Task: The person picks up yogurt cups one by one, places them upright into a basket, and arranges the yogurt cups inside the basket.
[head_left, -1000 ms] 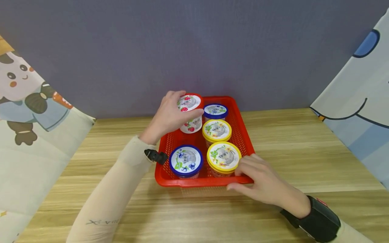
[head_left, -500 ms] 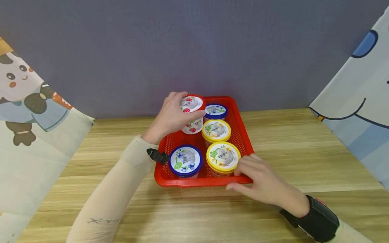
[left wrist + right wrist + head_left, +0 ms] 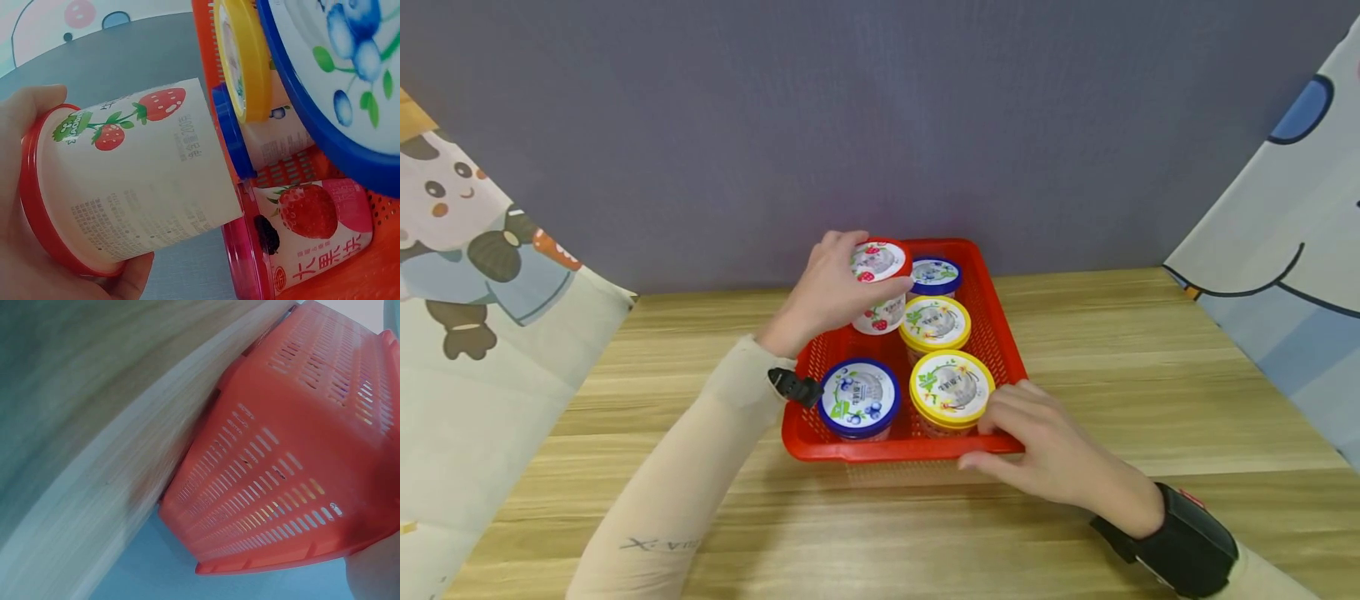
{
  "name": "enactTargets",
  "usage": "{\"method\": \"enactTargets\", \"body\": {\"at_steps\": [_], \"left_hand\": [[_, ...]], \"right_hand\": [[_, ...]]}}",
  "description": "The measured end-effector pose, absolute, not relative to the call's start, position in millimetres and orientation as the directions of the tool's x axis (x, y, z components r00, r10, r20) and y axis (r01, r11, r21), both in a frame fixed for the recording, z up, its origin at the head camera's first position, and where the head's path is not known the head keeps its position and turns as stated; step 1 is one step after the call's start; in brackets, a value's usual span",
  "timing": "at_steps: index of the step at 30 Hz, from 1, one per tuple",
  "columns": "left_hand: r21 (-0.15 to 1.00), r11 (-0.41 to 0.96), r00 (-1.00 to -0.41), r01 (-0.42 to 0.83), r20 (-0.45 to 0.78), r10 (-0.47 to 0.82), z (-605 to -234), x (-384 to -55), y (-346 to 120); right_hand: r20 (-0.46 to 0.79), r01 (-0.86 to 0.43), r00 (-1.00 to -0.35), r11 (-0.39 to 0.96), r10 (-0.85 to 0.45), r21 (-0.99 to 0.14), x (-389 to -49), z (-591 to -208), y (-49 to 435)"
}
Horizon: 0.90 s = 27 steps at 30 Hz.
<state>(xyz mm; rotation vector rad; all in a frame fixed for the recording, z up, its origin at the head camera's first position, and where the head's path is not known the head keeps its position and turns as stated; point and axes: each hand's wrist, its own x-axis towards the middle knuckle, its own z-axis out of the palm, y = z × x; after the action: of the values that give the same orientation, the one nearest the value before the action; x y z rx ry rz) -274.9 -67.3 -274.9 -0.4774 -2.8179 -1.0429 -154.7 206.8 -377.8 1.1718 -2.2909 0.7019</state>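
My left hand grips a white cup with a red lid and strawberry print by its lid, at the far left of a red plastic basket. In the left wrist view the cup's base overlaps the lid of a pink-lidded cup, which the head view hides. My right hand holds the basket's near right corner, thumb outside the rim. Nearest to it stands a yellow-lidded cup; another yellow-lidded cup is behind that. Blue-lidded cups stand near left and far right.
The basket rests on a wood-grain table, close to a grey back wall. Cartoon-print cloths hang at the left and right sides.
My left hand has shifted slightly right and a little toward me, carrying the red-lidded cup closer to the blue-lidded cup at the back. My right hand has stayed on the basket corner.
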Motion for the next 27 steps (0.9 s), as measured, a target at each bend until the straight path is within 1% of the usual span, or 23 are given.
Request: {"method": "enactTargets", "body": {"at_steps": [2,8,13,16,22,27], "left_hand": [[0.594,0.736,-0.946,0.325,0.188,0.265,-274.9,-275.0,-67.7],[0.512,0.799,-0.947,0.316,0.116,0.301,-273.8,-274.7,-70.4],[0.441,0.831,-0.938,0.340,0.090,0.335,-272.0,-275.5,-72.2],[0.397,0.847,-0.933,0.354,0.083,0.351,-272.1,-278.0,-74.3],[0.372,0.850,-0.921,0.372,0.038,0.387,-274.7,-282.4,-79.6],[0.318,0.861,-0.906,0.397,-0.012,0.422,-276.5,-282.1,-80.8]], "right_hand": [[0.617,-0.837,-0.518,0.501,-0.593,-0.222,-155.1,-378.2,206.8],[0.604,-0.828,-0.533,0.513,-0.593,-0.226,-155.0,-377.7,207.7],[0.630,-0.845,-0.502,0.492,-0.592,-0.211,-156.0,-377.6,207.2],[0.629,-0.846,-0.503,0.485,-0.592,-0.221,-156.4,-377.8,207.7],[0.635,-0.854,-0.495,0.469,-0.593,-0.227,-157.5,-379.3,207.4],[0.636,-0.855,-0.493,0.466,-0.593,-0.228,-158.0,-379.4,207.1]]}}
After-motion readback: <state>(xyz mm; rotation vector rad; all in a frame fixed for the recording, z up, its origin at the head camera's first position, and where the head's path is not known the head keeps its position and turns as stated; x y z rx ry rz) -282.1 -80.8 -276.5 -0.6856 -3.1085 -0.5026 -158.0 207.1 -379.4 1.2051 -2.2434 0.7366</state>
